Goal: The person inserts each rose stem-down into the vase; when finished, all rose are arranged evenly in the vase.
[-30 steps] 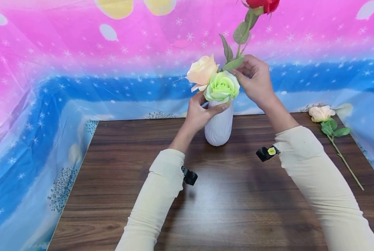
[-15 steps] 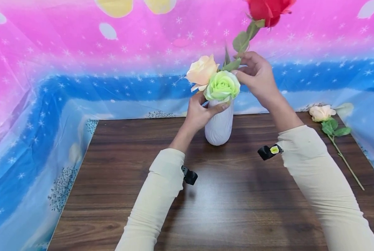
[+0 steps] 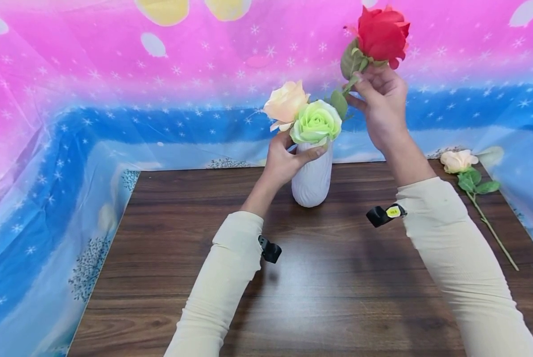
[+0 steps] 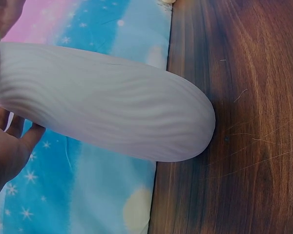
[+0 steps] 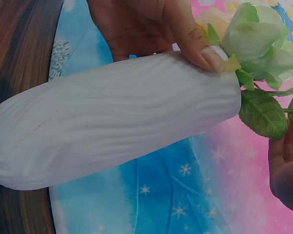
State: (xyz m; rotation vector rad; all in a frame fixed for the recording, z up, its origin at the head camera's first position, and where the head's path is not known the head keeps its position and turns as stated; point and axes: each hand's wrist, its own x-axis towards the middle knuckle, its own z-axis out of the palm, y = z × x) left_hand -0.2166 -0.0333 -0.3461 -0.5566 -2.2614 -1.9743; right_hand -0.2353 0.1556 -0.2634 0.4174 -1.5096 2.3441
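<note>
A white ribbed vase [image 3: 312,179] [image 4: 107,117] [image 5: 112,124] stands at the far side of the dark wooden table [image 3: 293,277]. It holds a peach rose [image 3: 286,102] and a green rose [image 3: 316,123] [image 5: 256,34]. My left hand [image 3: 289,157] [image 5: 151,29] grips the vase near its neck, thumb across the front. My right hand [image 3: 379,99] pinches the stem of a red rose [image 3: 382,33] just under the bloom, above and right of the vase. The stem's lower end is hidden behind the green rose.
Another peach rose [image 3: 458,161] with a long stem lies on the table's far right edge. A pink and blue starred cloth [image 3: 114,99] forms the backdrop and drapes down the sides. Bare tabletop lies in front of the vase.
The red rose has come down, its bloom now fully in view. My right hand has slid up its stem from the leaves to just under the bloom. The left hand has stayed on the vase.
</note>
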